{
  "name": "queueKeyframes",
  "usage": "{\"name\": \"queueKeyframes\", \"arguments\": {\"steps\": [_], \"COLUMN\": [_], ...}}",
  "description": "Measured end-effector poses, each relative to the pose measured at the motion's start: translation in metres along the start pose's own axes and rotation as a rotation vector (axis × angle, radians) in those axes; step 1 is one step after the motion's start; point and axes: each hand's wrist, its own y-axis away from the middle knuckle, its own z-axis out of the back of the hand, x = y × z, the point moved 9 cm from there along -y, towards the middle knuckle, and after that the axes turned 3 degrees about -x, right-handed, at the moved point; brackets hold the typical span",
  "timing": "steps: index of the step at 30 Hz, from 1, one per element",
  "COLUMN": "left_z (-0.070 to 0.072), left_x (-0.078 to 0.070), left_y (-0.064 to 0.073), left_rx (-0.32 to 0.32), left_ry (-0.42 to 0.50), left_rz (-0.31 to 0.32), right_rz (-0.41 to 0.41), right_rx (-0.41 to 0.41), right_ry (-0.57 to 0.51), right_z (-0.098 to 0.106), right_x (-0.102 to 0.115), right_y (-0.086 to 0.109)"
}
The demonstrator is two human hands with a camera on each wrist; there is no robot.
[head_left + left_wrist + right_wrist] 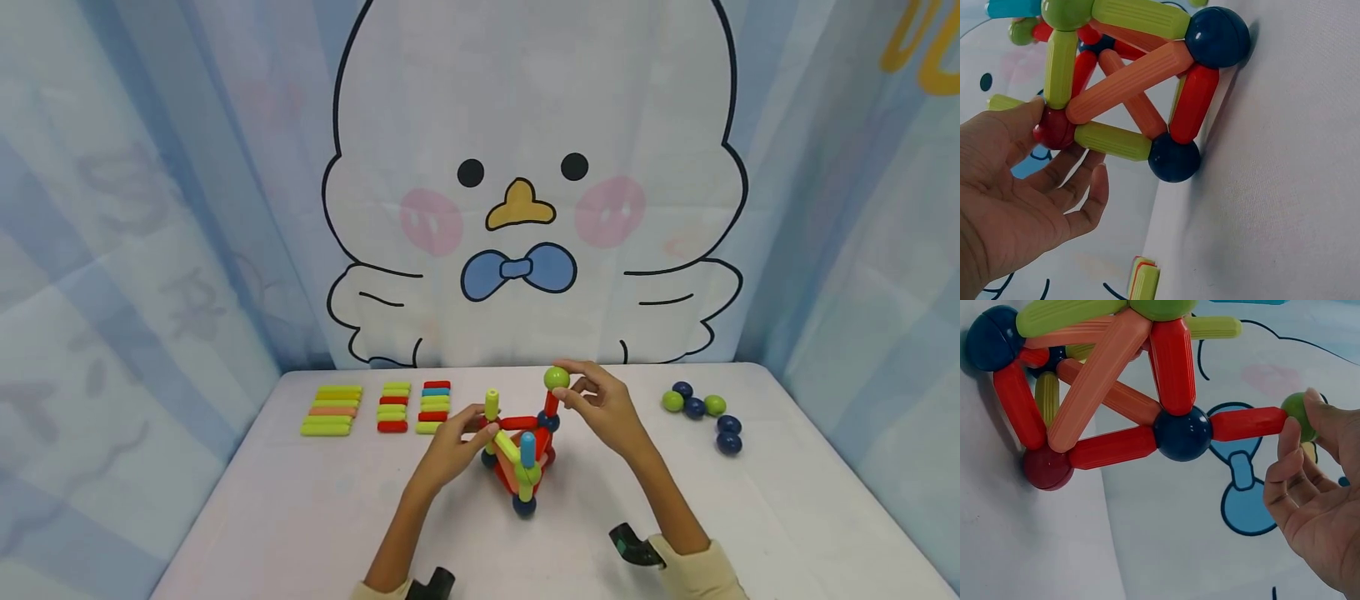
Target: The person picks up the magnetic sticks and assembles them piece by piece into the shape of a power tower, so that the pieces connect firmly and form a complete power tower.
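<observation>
A frame of coloured rods and balls [1129, 81] stands on the table between the hands. My left hand [450, 450] grips a red ball [1055, 129] at its upper left corner, thumb on the near side. With fingertips and thumb, my right hand [611, 417] pinches a green ball [1300, 415]. That ball sits on the end of a red rod [1249, 424], which rises from a dark blue ball [1183, 433] on the frame's upper right corner. A light blue rod [528, 448] and a yellow-green rod [492, 403] stick upward from other top corners.
Sorted rows of rods lie at the back left, including yellow-green rods [326, 430] and red rods [392, 427]. Loose dark blue balls [729, 443] and green balls [672, 401] rest at the right. A curtain [525, 325] with a printed bird hangs behind the table [300, 517].
</observation>
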Motion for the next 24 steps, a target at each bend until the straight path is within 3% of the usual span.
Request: {"name": "queueKeyframes", "arguments": {"steps": [7,16,24], "left_z": [0.000,0.000,-0.001], "left_x": [0.000,0.001,0.001], "left_y": [0.000,0.000,0.001], "left_rx": [0.001,0.023,0.048], "left_ry": [0.001,-0.001,0.038], "left_rz": [0.004,-0.008,-0.020], "right_rz": [0.024,-0.090,-0.115], "right_rx": [0.009,0.055,-0.041], "right_ry": [0.029,-0.025,0.002], "right_z": [-0.003,-0.007,0.016], "right_x": [0.003,-0.010,-0.028], "right_y": [0.000,0.007,0.015]}}
